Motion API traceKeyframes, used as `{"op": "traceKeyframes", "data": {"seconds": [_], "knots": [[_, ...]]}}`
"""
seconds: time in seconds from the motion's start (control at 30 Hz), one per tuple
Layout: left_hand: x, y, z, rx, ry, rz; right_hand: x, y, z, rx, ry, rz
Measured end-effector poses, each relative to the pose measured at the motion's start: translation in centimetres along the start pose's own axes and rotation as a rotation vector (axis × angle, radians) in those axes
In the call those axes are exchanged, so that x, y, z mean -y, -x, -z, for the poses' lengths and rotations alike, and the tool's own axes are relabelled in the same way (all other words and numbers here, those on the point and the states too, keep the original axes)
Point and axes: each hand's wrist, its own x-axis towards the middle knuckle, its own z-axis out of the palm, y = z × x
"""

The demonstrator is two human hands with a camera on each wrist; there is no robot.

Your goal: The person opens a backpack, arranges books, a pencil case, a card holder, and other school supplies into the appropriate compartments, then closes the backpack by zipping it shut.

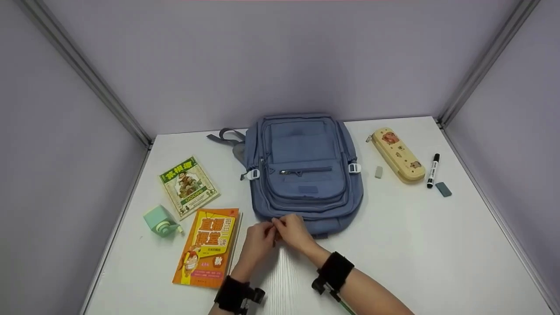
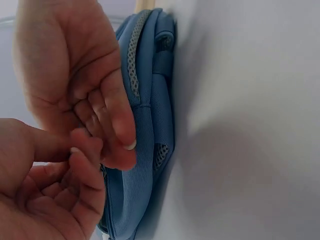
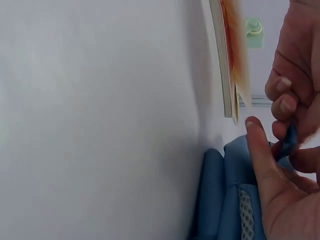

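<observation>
A blue backpack (image 1: 302, 148) lies front side up. Both hands meet at its lower left corner. Thumb and fingertips of the left hand (image 1: 259, 240) pinch together there, while the right hand (image 1: 295, 232) pinches from the other side. Between their fingertips in the right wrist view shows a small dark blue piece (image 3: 287, 142); what part it is, I cannot tell. In the left wrist view the right hand (image 2: 75, 65) covers part of the backpack (image 2: 142, 115), the left hand (image 2: 50, 195) beside it.
Left of the hands lie an orange book (image 1: 210, 249), a green book (image 1: 188, 186) and a mint-green pump bottle (image 1: 161, 221). To the right are a yellow pencil case (image 1: 398, 155), a grey eraser (image 1: 378, 172), a marker (image 1: 433, 170) and a dark green block (image 1: 443, 189). Walls enclose the white table.
</observation>
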Motion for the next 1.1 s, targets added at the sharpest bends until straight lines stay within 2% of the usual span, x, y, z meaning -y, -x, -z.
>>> {"op": "traceKeyframes", "data": {"seconds": [0.1,0.17,0.23,0.37,0.43,0.5,0.6,0.7,0.83,0.9,0.97,1.1], "knots": [[0.1,-0.1,0.6,0.111,0.052,0.019,0.0,-0.2,-0.3,-0.029,0.027,-0.016],[0.2,-0.2,1.0,0.147,0.047,0.024,0.0,-0.1,-0.3,-0.025,0.045,-0.022],[0.2,-0.3,1.2,0.111,-0.032,0.003,0.1,0.0,-0.4,0.008,0.020,-0.039],[0.2,-0.8,1.6,-0.057,-0.325,-0.096,0.1,0.3,-0.5,0.069,-0.091,-0.076],[0.3,-1.3,1.7,-0.108,-0.455,-0.150,0.1,0.3,-0.5,0.078,-0.118,-0.069],[0.5,-1.7,1.9,-0.130,-0.542,-0.222,0.0,0.2,-0.5,0.078,-0.107,-0.058],[1.0,-2.2,2.1,-0.127,-0.614,-0.316,-0.1,0.2,-0.4,0.084,-0.086,-0.041],[1.3,-2.9,2.3,-0.060,-0.636,-0.382,-0.2,0.2,-0.3,0.086,-0.088,-0.044],[1.1,-3.5,2.7,0.114,-0.595,-0.372,-0.1,0.2,-0.3,0.070,-0.080,-0.052],[0.9,-3.8,2.8,0.169,-0.550,-0.350,0.0,0.2,-0.2,0.066,-0.071,-0.063],[0.8,-4.0,2.9,0.188,-0.531,-0.331,0.0,0.2,-0.1,0.064,-0.066,-0.069],[1.0,-4.1,2.8,0.164,-0.544,-0.318,-0.1,0.1,0.2,0.067,-0.049,-0.065]]}}
